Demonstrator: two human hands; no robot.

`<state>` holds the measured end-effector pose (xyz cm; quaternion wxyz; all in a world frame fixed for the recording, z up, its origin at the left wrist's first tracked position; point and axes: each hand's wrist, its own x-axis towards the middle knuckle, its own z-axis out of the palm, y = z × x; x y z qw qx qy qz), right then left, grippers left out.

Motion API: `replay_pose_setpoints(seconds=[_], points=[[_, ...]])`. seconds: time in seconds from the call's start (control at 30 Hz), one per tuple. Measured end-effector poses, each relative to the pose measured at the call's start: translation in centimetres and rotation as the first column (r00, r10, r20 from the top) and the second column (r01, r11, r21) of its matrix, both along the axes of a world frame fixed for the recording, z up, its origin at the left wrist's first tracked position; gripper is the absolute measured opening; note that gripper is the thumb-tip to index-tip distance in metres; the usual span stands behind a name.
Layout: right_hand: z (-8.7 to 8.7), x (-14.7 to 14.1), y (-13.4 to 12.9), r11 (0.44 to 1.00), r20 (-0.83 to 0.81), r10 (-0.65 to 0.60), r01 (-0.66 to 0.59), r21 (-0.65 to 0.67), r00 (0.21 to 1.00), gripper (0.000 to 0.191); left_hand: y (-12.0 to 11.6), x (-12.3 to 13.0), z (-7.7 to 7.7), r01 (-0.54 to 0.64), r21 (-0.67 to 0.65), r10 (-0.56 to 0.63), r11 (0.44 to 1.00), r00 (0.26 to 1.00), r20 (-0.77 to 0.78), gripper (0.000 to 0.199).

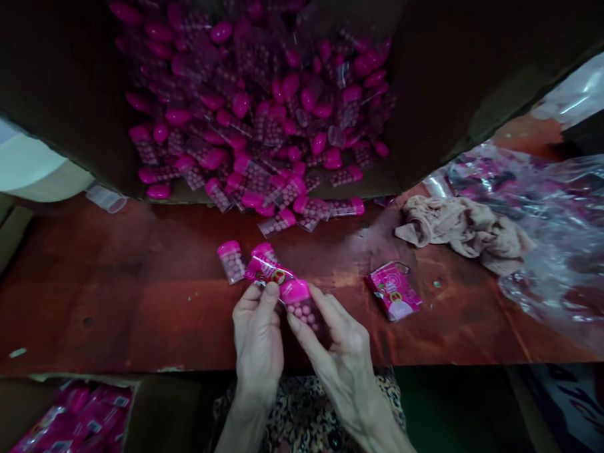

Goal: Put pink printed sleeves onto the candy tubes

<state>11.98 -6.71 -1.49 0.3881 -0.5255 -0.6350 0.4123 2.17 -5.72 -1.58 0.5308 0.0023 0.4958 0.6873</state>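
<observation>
Pink-capped candy bottle [303, 311] sits at six o'clock, gripped by the right hand [344, 348], outside the printed wrapper [272, 272] that the left hand [260, 338] pinches — many unwrapped bottles [266, 128] remain at twelve, packets [86, 417] at seven.

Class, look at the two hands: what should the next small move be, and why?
Probably line the pink-capped container up with the printed wrapper: the right hand holds the container, while the left hand pinches the wrapper close beside it. Whether the wrapper is open is hard to tell.
</observation>
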Motion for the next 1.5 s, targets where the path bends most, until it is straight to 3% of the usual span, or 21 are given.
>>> replay_pose_setpoints(seconds=[0.17, 0.33, 0.47, 0.6, 0.8, 0.93, 1.03, 1.1, 1.27, 1.4, 1.5], points=[[-0.8, 0.1, -0.2, 0.994, 0.029, 0.032, -0.035, 0.105, 0.999, 0.047, -0.2, 0.9, 0.2, 0.082, 0.009, -0.082, 0.997, 0.996, 0.042, 0.010], [-0.7, 0.7, 0.1, 0.996, -0.068, 0.090, -0.090, 0.004, 0.994, 0.046, -0.3, 0.5, 0.2, 0.183, 0.096, -0.194, 0.978, 0.974, 0.117, 0.022], [-0.6, 1.0, 0.2, 0.995, -0.081, 0.095, -0.098, -0.024, 0.992, 0.041, -0.2, -0.1, 0.3, 0.299, 0.147, -0.312, 0.943, 0.947, 0.076, 0.024], [-0.5, 1.2, 0.2, 0.991, -0.053, 0.125, -0.127, -0.040, 0.991, 0.038, 0.0, -0.2, 0.0, 0.306, 0.106, -0.309, 0.946, 0.951, 0.011, 0.021], [-0.8, 1.6, 0.2, 0.987, -0.016, 0.147, -0.146, 0.073, 0.989, 0.043, 0.0, -0.4, -1.0, 0.296, 0.095, -0.292, 0.950, 0.955, -0.058, 0.018], [-0.3, 2.3, 0.2, 0.977, 0.024, 0.195, -0.196, 0.082, 0.981, 0.048, -0.5, -1.3, -0.7, 0.456, 0.095, -0.420, 0.885, 0.870, -0.257, 0.014], [0.2, 3.0, -0.1, 0.974, 0.058, 0.221, -0.224, 0.043, 0.974, 0.050, -0.7, -1.6, -0.4, 0.558, 0.172, -0.509, 0.812, 0.821, -0.258, 0.022], [0.4, 3.4, -0.5, 0.977, 0.123, 0.207, -0.212, 0.027, 0.971, 0.051, -0.8, -1.4, -0.3, 0.556, 0.238, -0.527, 0.796, 0.831, -0.178, 0.027], [0.3, 2.7, -1.4, 0.975, 0.289, 0.137, -0.180, 0.129, 0.948, 0.054, -1.0, -0.3, 0.0, 0.440, 0.271, -0.425, 0.856, 0.898, -0.115, 0.043], [0.2, 1.6, -1.6, 0.969, 0.316, 0.071, -0.141, 0.204, 0.946, 0.052, -1.0, 0.2, 0.3, 0.368, 0.213, -0.355, 0.905, 0.930, -0.099, 0.026], [0.3, 1.4, -1.1, 0.986, 0.181, 0.050, -0.078, 0.149, 0.982, 0.038, -0.7, 0.5, 0.5, 0.332, 0.170, -0.328, 0.928, 0.943, -0.051, 0.018]])
